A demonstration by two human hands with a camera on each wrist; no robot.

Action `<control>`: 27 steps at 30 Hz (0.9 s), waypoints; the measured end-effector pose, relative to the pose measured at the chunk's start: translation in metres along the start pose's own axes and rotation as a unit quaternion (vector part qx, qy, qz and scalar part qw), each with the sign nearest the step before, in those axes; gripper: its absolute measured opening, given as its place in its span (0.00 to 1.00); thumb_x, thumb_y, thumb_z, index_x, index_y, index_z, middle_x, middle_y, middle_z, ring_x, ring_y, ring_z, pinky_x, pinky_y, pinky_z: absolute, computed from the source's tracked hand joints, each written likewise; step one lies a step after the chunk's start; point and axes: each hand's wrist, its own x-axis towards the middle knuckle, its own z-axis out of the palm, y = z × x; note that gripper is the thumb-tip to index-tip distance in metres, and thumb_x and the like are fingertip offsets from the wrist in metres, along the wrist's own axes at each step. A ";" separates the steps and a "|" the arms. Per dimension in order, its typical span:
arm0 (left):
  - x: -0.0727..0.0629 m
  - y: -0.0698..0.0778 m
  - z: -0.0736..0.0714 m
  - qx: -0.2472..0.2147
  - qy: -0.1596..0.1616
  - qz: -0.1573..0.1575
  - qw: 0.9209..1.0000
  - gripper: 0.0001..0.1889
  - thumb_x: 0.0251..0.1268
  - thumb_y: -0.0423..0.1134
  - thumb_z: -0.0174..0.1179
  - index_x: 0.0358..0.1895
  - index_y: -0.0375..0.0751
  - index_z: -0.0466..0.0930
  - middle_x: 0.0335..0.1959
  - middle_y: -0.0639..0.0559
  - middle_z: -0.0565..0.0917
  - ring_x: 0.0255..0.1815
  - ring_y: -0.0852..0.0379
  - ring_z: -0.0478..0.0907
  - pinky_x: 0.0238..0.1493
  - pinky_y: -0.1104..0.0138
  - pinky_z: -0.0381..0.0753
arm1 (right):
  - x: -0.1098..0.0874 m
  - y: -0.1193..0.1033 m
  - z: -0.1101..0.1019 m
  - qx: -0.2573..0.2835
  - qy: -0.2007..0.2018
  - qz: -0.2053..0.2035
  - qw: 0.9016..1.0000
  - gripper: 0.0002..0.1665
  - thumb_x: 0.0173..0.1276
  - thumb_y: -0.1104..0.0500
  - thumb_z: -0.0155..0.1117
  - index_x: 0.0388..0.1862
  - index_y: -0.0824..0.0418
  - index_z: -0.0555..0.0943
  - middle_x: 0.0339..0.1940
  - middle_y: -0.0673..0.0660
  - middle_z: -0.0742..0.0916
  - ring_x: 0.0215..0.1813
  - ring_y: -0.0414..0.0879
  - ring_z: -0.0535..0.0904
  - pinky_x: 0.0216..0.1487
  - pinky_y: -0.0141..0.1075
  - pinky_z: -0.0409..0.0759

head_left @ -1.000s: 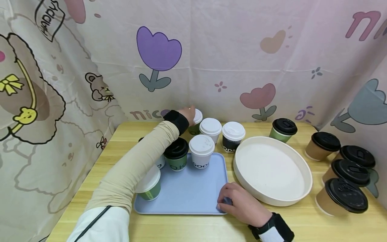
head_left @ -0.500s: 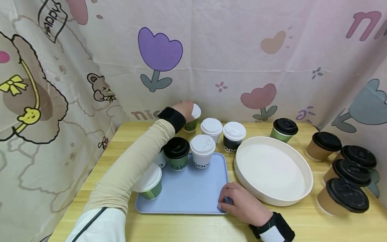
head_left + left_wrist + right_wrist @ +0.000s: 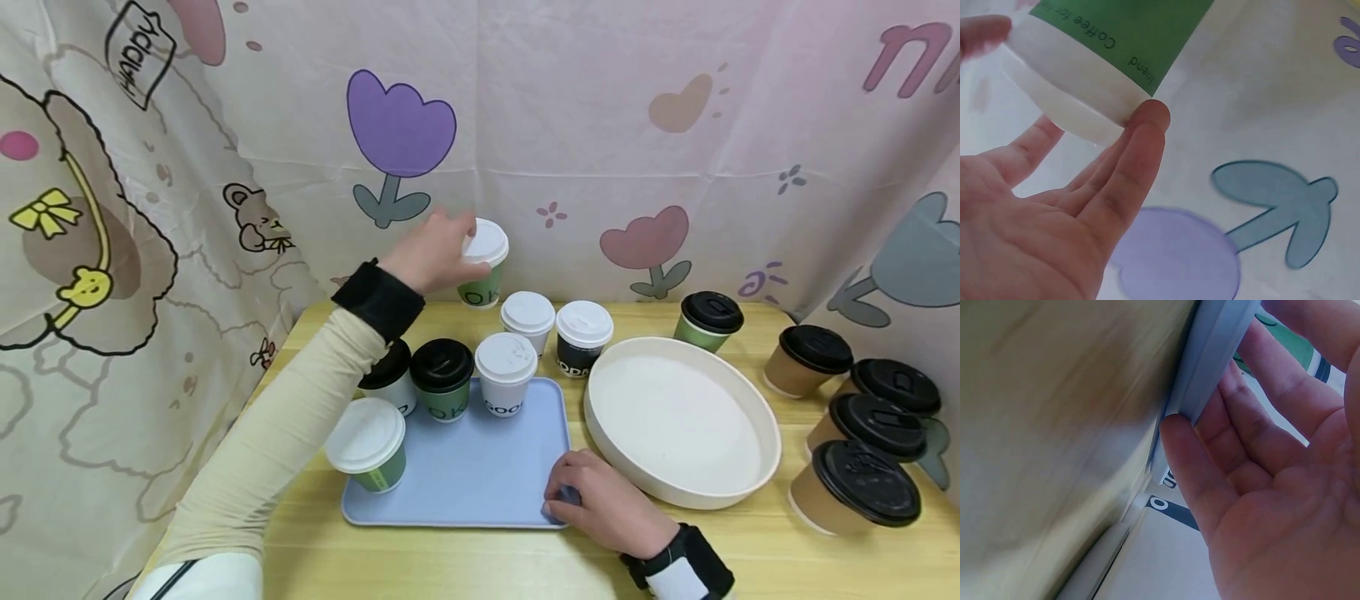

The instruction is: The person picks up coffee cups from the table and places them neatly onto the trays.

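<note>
My left hand (image 3: pixel 432 252) holds a green paper coffee cup (image 3: pixel 482 287) with a white lid, thumb and fingers around the lid. In the left wrist view the cup (image 3: pixel 1141 37) shows its green printed side between the fingers. The cup is raised behind the other cups, near the back curtain. At the front right corner of a blue tray (image 3: pixel 480 475), my right hand (image 3: pixel 603 504) grips the rim with curled fingers. On the tray stand a white-lidded green cup (image 3: pixel 367 442), a black-lidded green cup (image 3: pixel 442 379), a white cup (image 3: pixel 505 375) and a black-lidded white cup (image 3: pixel 393 387).
Behind the tray stand a white cup (image 3: pixel 528 318) and a black cup with white lid (image 3: pixel 582 342). Right of the tray lies a round white tray (image 3: pixel 682 425). Several brown black-lidded cups (image 3: pixel 832 500) and a green one (image 3: pixel 705 325) line the right side. A patterned curtain (image 3: pixel 525 125) hangs behind.
My left hand has lifted the white-lidded green cup up from the back of the table. My right hand stays at the tray corner.
</note>
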 end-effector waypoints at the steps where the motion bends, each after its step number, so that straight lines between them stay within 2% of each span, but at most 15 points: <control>1: -0.006 0.002 -0.003 -0.002 0.007 0.004 1.000 0.29 0.63 0.53 0.62 0.62 0.40 0.72 0.56 0.36 0.74 0.50 0.42 0.75 0.53 0.52 0.78 | 0.000 0.000 0.000 -0.001 0.002 -0.001 1.000 0.07 0.69 0.53 0.73 0.31 0.44 0.84 0.36 0.38 0.79 0.44 0.37 0.74 0.47 0.38 0.78; 8: -0.054 0.007 -0.020 -0.050 0.063 0.012 0.997 0.29 0.57 0.53 0.62 0.60 0.43 0.73 0.55 0.38 0.72 0.47 0.43 0.75 0.47 0.55 0.78 | 0.000 0.002 0.000 0.001 -0.001 -0.003 1.000 0.06 0.69 0.52 0.73 0.32 0.44 0.84 0.36 0.38 0.79 0.44 0.36 0.74 0.47 0.38 0.78; 14: -0.096 0.008 -0.027 -0.048 0.105 0.043 0.992 0.28 0.54 0.51 0.64 0.57 0.41 0.76 0.50 0.40 0.75 0.42 0.44 0.76 0.38 0.56 0.77 | 0.000 0.002 0.000 0.002 0.000 -0.004 1.000 0.06 0.69 0.52 0.73 0.32 0.44 0.84 0.36 0.38 0.79 0.44 0.36 0.74 0.46 0.38 0.78; 21: -0.140 0.016 -0.026 -0.019 0.133 0.075 0.988 0.26 0.56 0.53 0.65 0.55 0.42 0.78 0.46 0.44 0.77 0.28 0.48 0.76 0.26 0.59 0.75 | 0.000 0.000 -0.001 -0.003 0.001 -0.005 1.000 0.06 0.69 0.53 0.74 0.32 0.44 0.84 0.36 0.38 0.79 0.44 0.37 0.75 0.46 0.38 0.78; 27: -0.168 0.024 -0.016 -0.030 0.148 0.126 0.980 0.26 0.54 0.49 0.67 0.54 0.38 0.77 0.46 0.40 0.78 0.27 0.52 0.75 0.27 0.63 0.78 | -0.001 0.001 0.000 0.002 0.001 -0.004 1.000 0.07 0.69 0.52 0.73 0.32 0.44 0.84 0.36 0.38 0.79 0.44 0.37 0.74 0.46 0.38 0.78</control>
